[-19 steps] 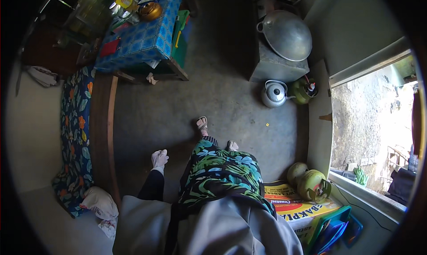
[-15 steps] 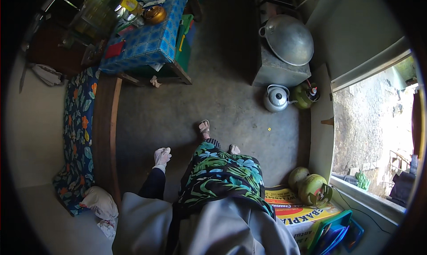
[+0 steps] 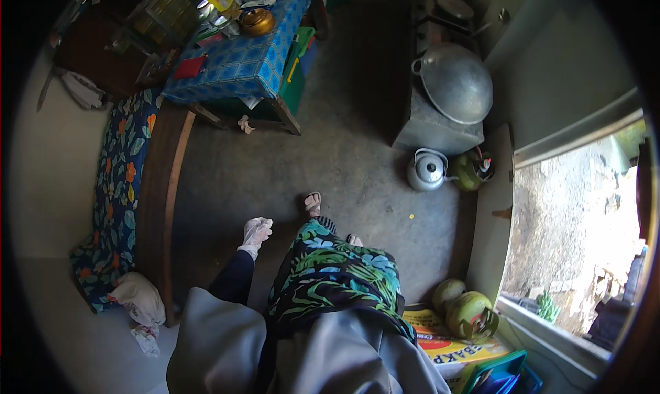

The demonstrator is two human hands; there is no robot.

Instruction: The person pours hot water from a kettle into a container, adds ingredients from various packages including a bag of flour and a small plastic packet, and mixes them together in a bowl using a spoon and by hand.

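Note:
My left hand (image 3: pixel 256 232) hangs over the concrete floor, left of my feet. It wears a thin, whitish see-through glove, and a dark sleeve covers the forearm. Its fingers are curled in, and nothing shows in them. It touches nothing; the nearest thing is the floral skirt (image 3: pixel 337 270) I wear. My right hand is out of the picture. A sandalled foot (image 3: pixel 313 203) shows ahead of the skirt's hem, with the other foot partly covered by it.
A wooden bench (image 3: pixel 157 208) runs along the left. Ahead left stands a table with a blue checked cloth (image 3: pixel 240 74). A large wok (image 3: pixel 455 83) sits on the stove block at right, beside a kettle (image 3: pixel 427 169) and gas cylinder (image 3: pixel 471 171). More cylinders (image 3: pixel 472 316) stand near right.
The view has tilted and shifted, so the table and wok sit lower and farther right in the picture. My left hand has swung slightly, its fingers still curled. The second foot shows less.

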